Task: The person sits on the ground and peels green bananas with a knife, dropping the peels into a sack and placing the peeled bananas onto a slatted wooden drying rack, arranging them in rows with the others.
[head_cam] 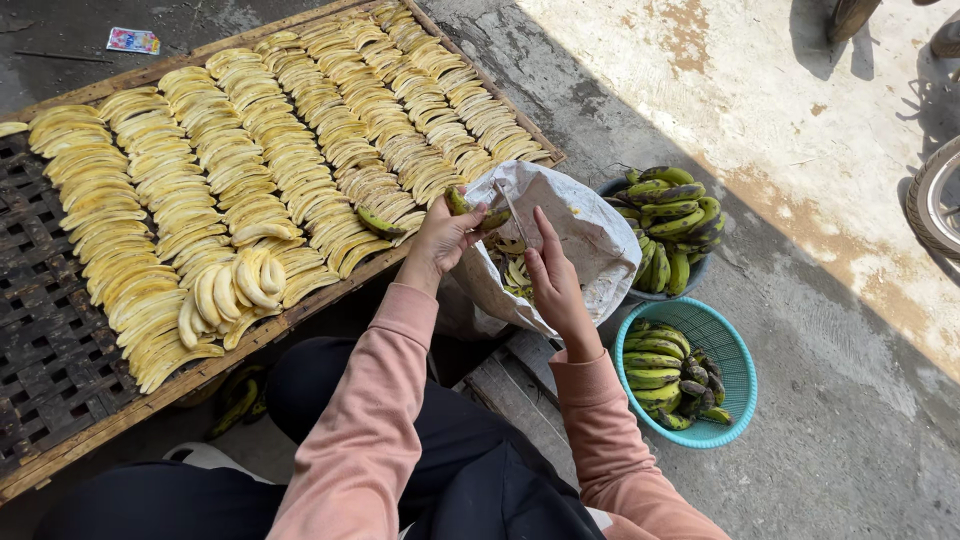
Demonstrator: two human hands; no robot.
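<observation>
My left hand (441,240) grips a green unpeeled banana (470,210) over the mouth of a white sack (580,235). My right hand (553,285) is beside it at the sack's opening, fingers closed on what looks like a thin knife blade (512,215) that touches the banana. Banana peels (515,275) lie inside the sack. Both arms wear pink sleeves. One green banana (378,222) lies on the near edge of the drying rack.
A bamboo drying rack (60,340) holds several rows of peeled yellow bananas (250,170), with a loose pile (232,288) near me. A teal basket (738,370) and a dark bowl (690,278) hold green bananas. A wheel (935,200) stands far right.
</observation>
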